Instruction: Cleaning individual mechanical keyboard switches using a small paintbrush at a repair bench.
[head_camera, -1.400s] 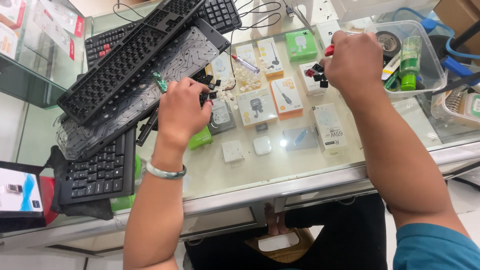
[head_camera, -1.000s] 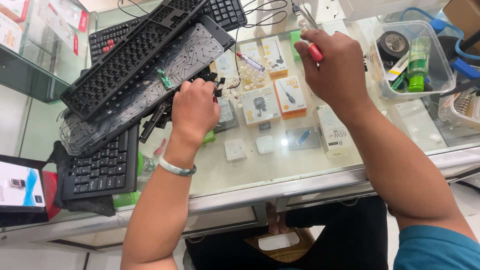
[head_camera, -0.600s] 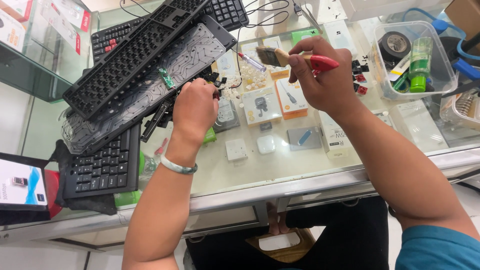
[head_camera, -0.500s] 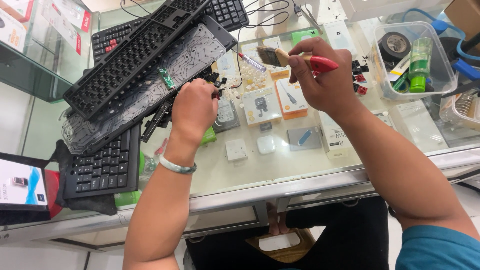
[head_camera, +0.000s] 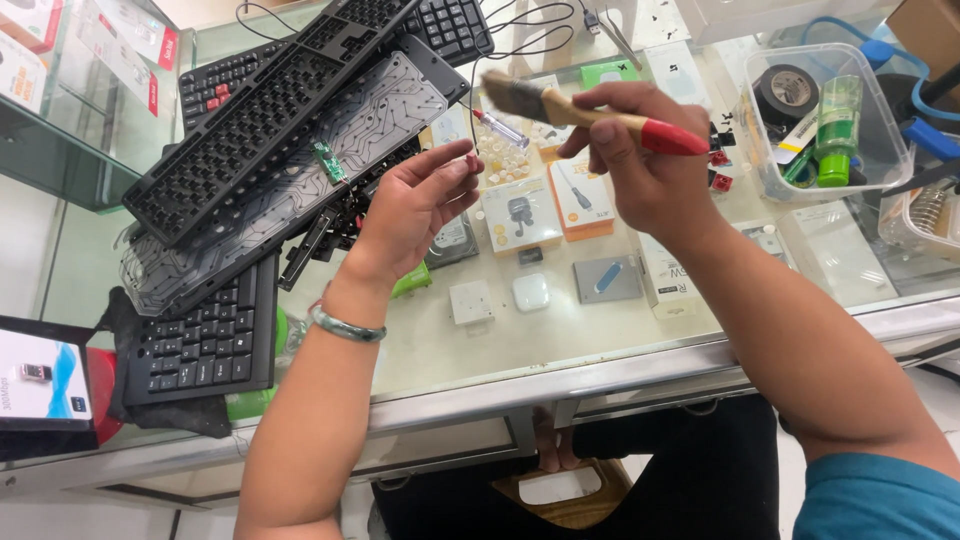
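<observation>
My left hand (head_camera: 415, 205) is raised above the glass counter and pinches a small red keycap (head_camera: 471, 159) between thumb and fingertips. My right hand (head_camera: 640, 160) grips a paint brush (head_camera: 590, 112) with a wooden ferrule and red handle; its bristles point left, just above and to the right of the keycap. A dismantled black keyboard frame (head_camera: 265, 110) and its clear circuit membrane (head_camera: 290, 180) lie at the upper left, beside my left hand. A green bangle circles my left wrist.
Another black keyboard (head_camera: 200, 335) lies at the left. A clear plastic tub (head_camera: 830, 120) with tape and a green bottle stands at the right. Small boxed goods (head_camera: 520, 215) show under the glass. Loose red and black keycaps (head_camera: 718, 170) lie near the tub.
My right hand picked up the brush from near the tub and swung it left. My left hand lifted off the keyboard pile, turned palm up and now holds a keycap by the bristles.
</observation>
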